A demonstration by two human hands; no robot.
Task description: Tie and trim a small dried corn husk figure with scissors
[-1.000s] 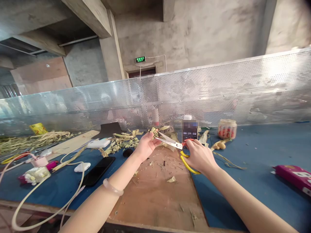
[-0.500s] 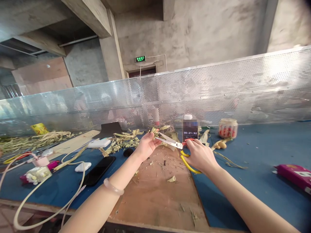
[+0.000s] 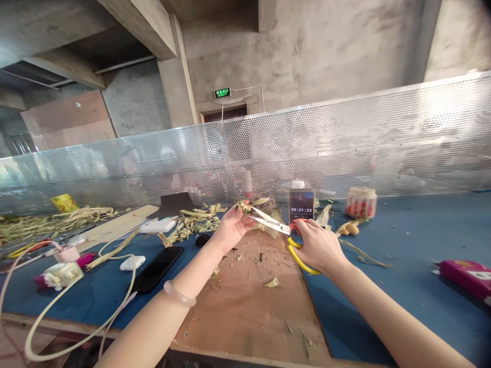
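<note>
My left hand [image 3: 233, 229] pinches a small piece of dried plant [image 3: 243, 207], pale green and yellowish, above the brown board. My right hand [image 3: 320, 243] is wrapped round the handles of a pair of scissors [image 3: 273, 224], one handle orange and the other yellow. The blades point left and lie slightly apart, their tips right at the plant piece. On the brown board [image 3: 245, 312] below lie plant scraps and a larger pale offcut [image 3: 272, 282]. A heap of dried plant bits [image 3: 195, 225] lies just left of my left hand.
A phone showing a timer [image 3: 301, 209] stands behind the scissors. At left are a black phone [image 3: 159, 268], a white earbud case [image 3: 132, 262], looping cables and long dried stalks [image 3: 53, 227]. Rightward stand a jar [image 3: 360, 203] and a magenta packet [image 3: 466, 276]. A perforated metal screen [image 3: 326, 148] runs behind.
The timer has gone from 00:21:32 to 00:21:33. The plant piece has turned slightly in my left hand, and the scissor blades look closer together. Both hands stay in nearly the same place.
</note>
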